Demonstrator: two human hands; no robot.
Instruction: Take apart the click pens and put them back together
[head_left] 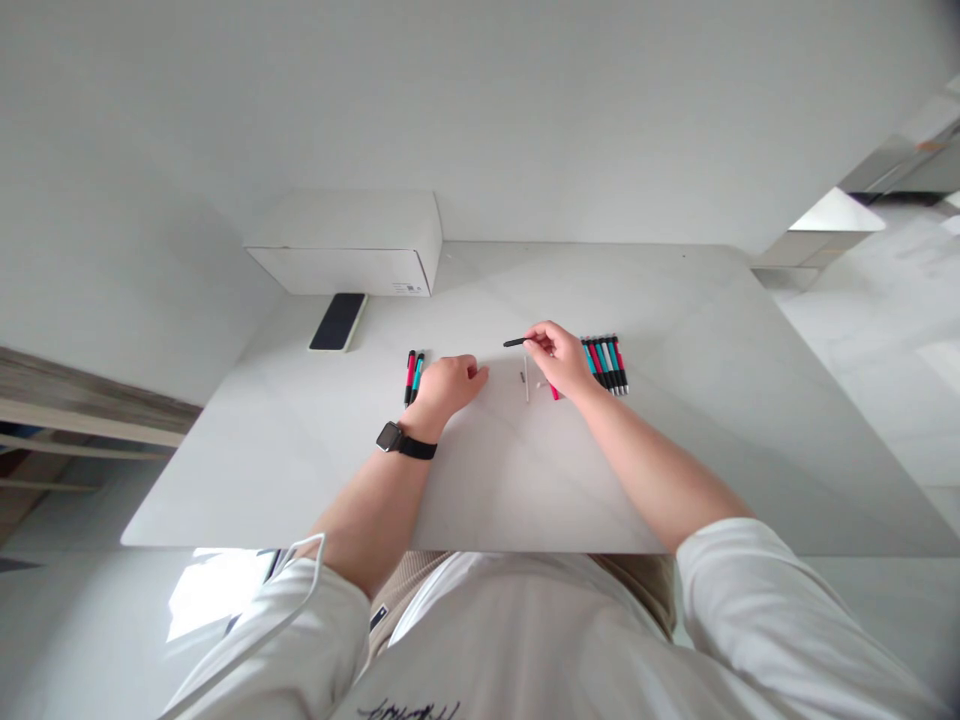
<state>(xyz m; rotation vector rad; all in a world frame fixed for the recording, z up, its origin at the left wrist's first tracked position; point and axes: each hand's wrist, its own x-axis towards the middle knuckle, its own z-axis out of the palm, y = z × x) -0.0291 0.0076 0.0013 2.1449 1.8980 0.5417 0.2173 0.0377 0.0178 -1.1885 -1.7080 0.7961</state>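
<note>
Spanning the work area, the white table (720, 310) meets the wall (570, 120) at its back edge. The box (337, 268) stands at back left. The right hand (556, 355) pinches the black pen part (513, 343) between thumb and fingers. The left hand (450, 383) has curled fingers; whether it grips anything cannot be told. The phone (338, 322) lies in front of the box. The row of pens (606, 365) lies just right of the right hand; the pair of pens (410, 376) lies beside the left hand, partly covered.

Alignment: the black pen part projects leftward from the pinch, long axis roughly sideways. The thin white stick (526, 382) lies between the hands, nearer the right, long axis front to back, crosswise to the held part. The pink piece (555, 392) sits beside the right hand; the small dark piece (523, 378), just left of the stick.

Clearance: bare tabletop extends behind and in front of both hands; table edges are well apart from them.
</note>
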